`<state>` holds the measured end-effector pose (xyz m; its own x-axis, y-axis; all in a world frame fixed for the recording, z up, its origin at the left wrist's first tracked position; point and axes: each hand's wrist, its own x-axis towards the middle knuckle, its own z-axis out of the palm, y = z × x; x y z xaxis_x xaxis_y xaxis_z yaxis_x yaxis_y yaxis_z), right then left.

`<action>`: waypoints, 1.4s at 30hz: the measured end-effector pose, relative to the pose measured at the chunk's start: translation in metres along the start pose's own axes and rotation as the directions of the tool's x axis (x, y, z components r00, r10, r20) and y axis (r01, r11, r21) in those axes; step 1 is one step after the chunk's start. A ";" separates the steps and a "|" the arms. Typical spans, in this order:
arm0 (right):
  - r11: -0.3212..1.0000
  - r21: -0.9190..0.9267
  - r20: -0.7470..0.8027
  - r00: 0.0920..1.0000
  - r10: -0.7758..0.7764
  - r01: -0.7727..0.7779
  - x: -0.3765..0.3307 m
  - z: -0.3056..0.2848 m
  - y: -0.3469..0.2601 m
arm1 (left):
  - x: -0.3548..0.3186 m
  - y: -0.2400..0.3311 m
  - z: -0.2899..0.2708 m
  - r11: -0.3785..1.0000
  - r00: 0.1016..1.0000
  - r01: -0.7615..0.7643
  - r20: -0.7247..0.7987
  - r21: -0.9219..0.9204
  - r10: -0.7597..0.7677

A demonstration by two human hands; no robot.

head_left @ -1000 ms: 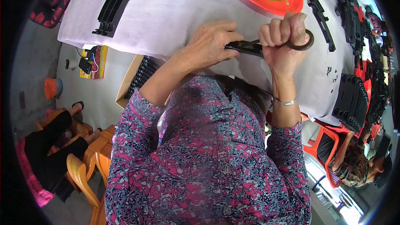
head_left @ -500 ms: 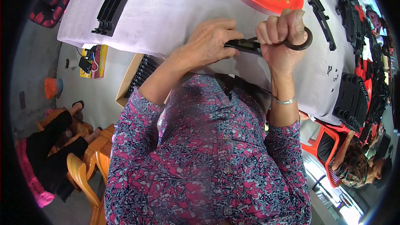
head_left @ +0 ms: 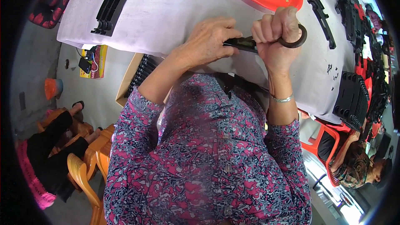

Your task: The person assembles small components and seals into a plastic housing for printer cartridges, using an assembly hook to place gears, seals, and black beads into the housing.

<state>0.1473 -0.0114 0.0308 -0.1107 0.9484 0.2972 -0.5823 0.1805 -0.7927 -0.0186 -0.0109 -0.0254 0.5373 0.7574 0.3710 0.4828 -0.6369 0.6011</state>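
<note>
Mid-step, by the look of it: trimming or cutting a small dark part held over the near edge of the counter (head_left: 175, 12), which is draped in a pale grey cloth. Right hand (head_left: 277, 37) curled tight around black scissors (head_left: 266, 41), fingers through one ring handle that juts out past the knuckles, thumb side hidden; blades reaching leftward toward the other hand. Left hand (head_left: 208, 41) closed down over the small dark part (head_left: 233, 43), pinching it where the blades meet it; too much covered by fingers to tell its shape. Both hands touching at the work, just above the counter's front edge and close to the body. Well apart to the upper left, a long black ribbed plastic strip (head_left: 112, 4); more of the same stacked along the right side (head_left: 352, 100). Beyond the hands, an orange tray (head_left: 287, 3) of green bits. Under the counter, a cardboard box (head_left: 129, 79) of black pieces. Next move likely calls for a steady pinch from the left hand, keeping fingertips clear of the blades, and a firm squeeze of the handles from the right, with the part kept level so the cut lands clean.
</note>
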 end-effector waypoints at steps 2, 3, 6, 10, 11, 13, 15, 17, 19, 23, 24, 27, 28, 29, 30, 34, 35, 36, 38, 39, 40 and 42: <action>1.000 0.009 0.006 1.000 -0.011 0.011 -0.001 -0.004 0.000 | 0.000 0.000 0.000 1.000 1.000 -0.002 -0.004 -0.012 0.002; 1.000 0.006 0.021 1.000 -0.012 0.012 -0.002 -0.006 -0.002 | 0.000 0.000 0.000 1.000 1.000 -0.002 -0.006 -0.012 0.002; 0.999 0.047 0.017 1.000 -0.018 0.017 -0.004 -0.010 -0.014 | 0.000 0.000 0.000 1.000 1.000 0.010 -0.004 -0.024 -0.010; 1.000 -0.003 -0.052 0.999 0.012 -0.013 -0.003 -0.014 -0.025 | 0.000 0.003 -0.002 0.999 0.999 0.028 0.020 -0.016 -0.027; 0.994 -0.094 -0.029 0.999 0.046 -0.048 -0.005 -0.017 -0.026 | 0.000 0.003 -0.002 0.999 0.999 0.043 0.017 -0.019 -0.043; 0.998 -0.056 -0.041 0.999 0.029 -0.032 -0.005 -0.015 -0.025 | 0.000 0.003 -0.003 0.999 0.999 0.032 0.017 -0.017 -0.031; 1.000 -0.018 -0.055 0.998 0.013 -0.014 -0.005 -0.015 -0.022 | 0.001 0.003 -0.003 1.000 1.000 0.019 0.018 -0.017 -0.019; 1.000 -0.017 -0.050 0.999 -0.016 0.015 -0.005 -0.019 -0.015 | 0.002 0.005 -0.004 0.999 0.998 0.052 0.037 -0.006 -0.052; 1.000 -0.011 -0.029 1.000 -0.009 0.009 -0.004 -0.020 -0.013 | 0.002 0.005 -0.004 0.999 0.999 0.044 0.029 -0.002 -0.044; 1.000 -0.019 -0.050 0.999 -0.007 0.006 -0.005 -0.018 -0.014 | 0.000 0.003 -0.001 0.999 0.999 0.032 -0.006 0.018 -0.032; 1.000 0.019 -0.088 0.996 -0.006 0.007 -0.006 -0.019 -0.015 | 0.000 0.004 -0.001 0.999 0.999 0.033 -0.005 0.018 -0.033; 0.997 -0.072 -0.036 0.999 0.007 -0.009 -0.003 -0.012 -0.023 | 0.000 0.005 -0.003 0.999 0.999 0.047 0.024 -0.007 -0.047; 0.992 -0.121 -0.024 1.000 0.020 -0.023 -0.004 -0.009 -0.023 | 0.000 0.005 -0.003 0.999 0.999 0.041 0.015 -0.003 -0.041; 0.992 -0.125 -0.018 0.999 0.027 -0.029 -0.005 -0.007 -0.023 | 0.001 0.005 -0.003 0.999 0.999 0.035 0.006 0.001 -0.035; 0.992 -0.123 -0.018 0.999 0.028 -0.030 -0.005 -0.006 -0.022 | 0.000 0.005 -0.003 0.999 0.999 0.037 0.007 0.002 -0.037; 0.996 -0.091 -0.008 1.000 0.025 -0.026 -0.003 -0.001 -0.017 | 0.001 0.004 -0.003 1.000 1.000 0.029 0.006 -0.001 -0.029; 0.997 -0.075 0.003 1.000 0.026 -0.026 -0.003 0.000 -0.015 | 0.000 0.004 -0.003 0.999 1.000 0.030 0.008 -0.009 -0.030; 0.997 -0.075 0.001 1.000 0.027 -0.027 -0.002 -0.001 -0.011 | 0.000 0.003 -0.002 0.999 0.999 0.031 0.010 -0.010 -0.031; 1.000 0.014 0.020 1.000 0.022 -0.022 -0.001 -0.005 -0.002 | 0.001 0.003 -0.002 1.000 1.000 0.015 0.015 -0.016 -0.015; 0.999 0.023 0.000 0.999 0.034 -0.034 -0.001 -0.004 -0.001 | 0.001 0.002 -0.002 1.000 1.000 0.017 0.013 -0.015 -0.017; 0.999 0.023 0.002 0.999 0.034 -0.034 -0.001 -0.003 0.000 | 0.000 0.001 -0.002 1.000 1.000 0.009 0.005 -0.013 -0.009; 1.000 -0.014 0.011 1.000 0.023 -0.023 -0.002 -0.002 0.001 | 0.000 0.000 -0.001 1.000 1.000 0.003 -0.004 -0.012 -0.003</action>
<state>0.1484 -0.0126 0.0289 -0.1329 0.9494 0.2847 -0.5679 0.1625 -0.8069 -0.0193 -0.0108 -0.0248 0.5329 0.7600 0.3721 0.4764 -0.6329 0.6103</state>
